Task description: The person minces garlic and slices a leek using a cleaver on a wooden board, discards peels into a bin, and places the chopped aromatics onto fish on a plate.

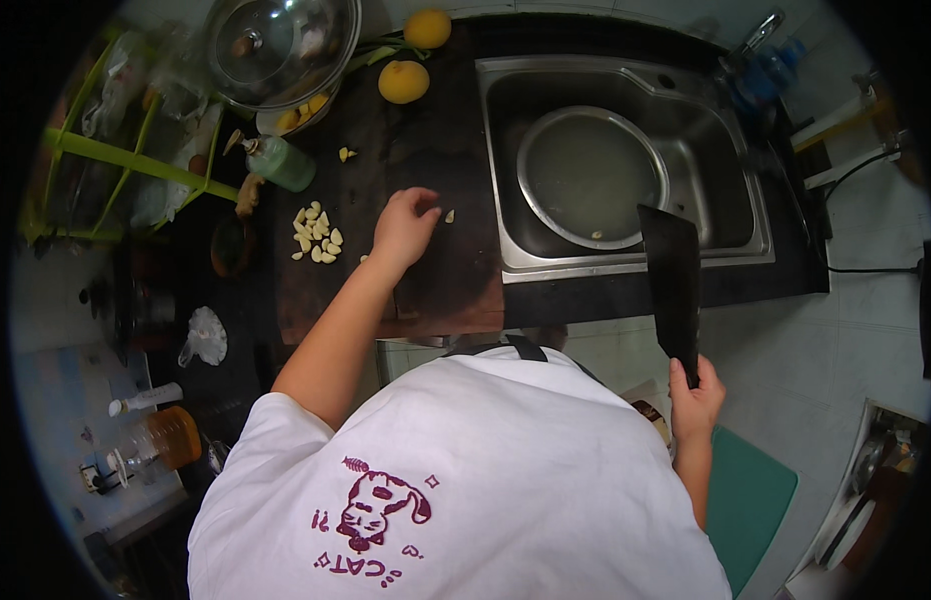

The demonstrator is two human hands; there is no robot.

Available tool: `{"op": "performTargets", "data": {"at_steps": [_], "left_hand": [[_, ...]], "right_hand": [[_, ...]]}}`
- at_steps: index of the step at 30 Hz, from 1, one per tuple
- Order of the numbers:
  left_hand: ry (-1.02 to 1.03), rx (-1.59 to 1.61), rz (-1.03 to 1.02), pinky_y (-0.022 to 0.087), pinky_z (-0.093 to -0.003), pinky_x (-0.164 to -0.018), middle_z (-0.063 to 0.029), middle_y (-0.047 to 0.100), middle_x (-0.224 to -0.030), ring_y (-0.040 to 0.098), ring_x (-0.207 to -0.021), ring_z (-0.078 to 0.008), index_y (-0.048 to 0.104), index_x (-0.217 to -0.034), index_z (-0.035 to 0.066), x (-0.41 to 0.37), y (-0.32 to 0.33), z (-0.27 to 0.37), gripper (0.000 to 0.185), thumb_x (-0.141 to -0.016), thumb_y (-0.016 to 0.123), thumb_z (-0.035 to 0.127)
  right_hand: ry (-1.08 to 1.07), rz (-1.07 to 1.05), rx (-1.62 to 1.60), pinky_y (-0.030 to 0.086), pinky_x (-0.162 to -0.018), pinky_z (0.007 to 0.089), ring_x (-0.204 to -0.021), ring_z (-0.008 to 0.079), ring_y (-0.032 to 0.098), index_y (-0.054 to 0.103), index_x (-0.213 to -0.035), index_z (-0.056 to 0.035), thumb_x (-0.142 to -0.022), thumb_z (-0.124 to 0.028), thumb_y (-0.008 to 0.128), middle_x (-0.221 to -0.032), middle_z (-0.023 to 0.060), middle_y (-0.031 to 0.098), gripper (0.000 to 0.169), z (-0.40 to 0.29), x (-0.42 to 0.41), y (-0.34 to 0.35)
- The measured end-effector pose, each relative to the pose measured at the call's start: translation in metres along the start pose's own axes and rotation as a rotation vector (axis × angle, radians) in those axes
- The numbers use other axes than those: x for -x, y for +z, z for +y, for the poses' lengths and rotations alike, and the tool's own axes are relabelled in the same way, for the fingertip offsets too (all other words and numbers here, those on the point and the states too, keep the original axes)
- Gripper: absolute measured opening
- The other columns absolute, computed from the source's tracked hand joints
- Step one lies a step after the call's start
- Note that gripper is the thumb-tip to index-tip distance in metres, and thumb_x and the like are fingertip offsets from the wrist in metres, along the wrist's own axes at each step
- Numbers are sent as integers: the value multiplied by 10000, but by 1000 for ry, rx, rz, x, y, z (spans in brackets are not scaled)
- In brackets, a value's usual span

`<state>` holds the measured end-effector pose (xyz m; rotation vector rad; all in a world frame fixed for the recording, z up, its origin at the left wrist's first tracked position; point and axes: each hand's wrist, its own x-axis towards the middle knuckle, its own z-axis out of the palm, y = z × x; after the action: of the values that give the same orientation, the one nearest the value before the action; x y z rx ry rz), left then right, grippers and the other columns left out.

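My left hand (407,225) hovers over the dark wooden cutting board (450,307), its fingers curled and apart; nothing shows between them. A single peeled garlic clove (450,217) lies just right of its fingertips. Further left on the board is a pile of peeled garlic cloves (320,231), with small yellowish pieces (347,154) above it. At the lower right, my right hand (696,397) grips the handle of a dark-bladed cleaver (674,285), its blade pointing up over the sink's front edge. A round metal basin (593,176) of cloudy water sits in the sink.
The steel sink (720,180) adjoins the board. Two yellow round fruits (404,82) lie at the back, beside a glass-lidded pan (278,49). A green soap bottle (283,163), ginger (249,195) and a green rack (135,161) stand left. A crumpled plastic bag (205,336) lies nearer.
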<state>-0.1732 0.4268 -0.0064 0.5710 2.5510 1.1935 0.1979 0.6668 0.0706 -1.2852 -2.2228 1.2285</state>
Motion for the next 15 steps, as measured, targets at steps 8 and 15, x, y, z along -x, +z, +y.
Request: {"op": "performTargets", "data": {"at_steps": [8, 15], "left_hand": [[99, 614, -337, 473, -272, -855, -75, 664, -1054, 612, -962, -147, 634, -1108, 17, 4, 33, 71, 233, -892, 593, 94], [17, 434, 199, 471, -247, -816, -60, 652, -1027, 599, -949, -135, 638, -1049, 16, 26, -33, -1, 181, -893, 587, 91]], "right_hand": [[46, 6, -32, 443, -633, 251, -681, 87, 515, 638, -984, 27, -820, -131, 690, -743, 35, 609, 233, 7, -9, -1], [-14, -17, -56, 384, -525, 229, -580, 56, 462, 616, -947, 14, -854, -105, 655, -671, -16, 539, 155, 16, -14, 4]]}}
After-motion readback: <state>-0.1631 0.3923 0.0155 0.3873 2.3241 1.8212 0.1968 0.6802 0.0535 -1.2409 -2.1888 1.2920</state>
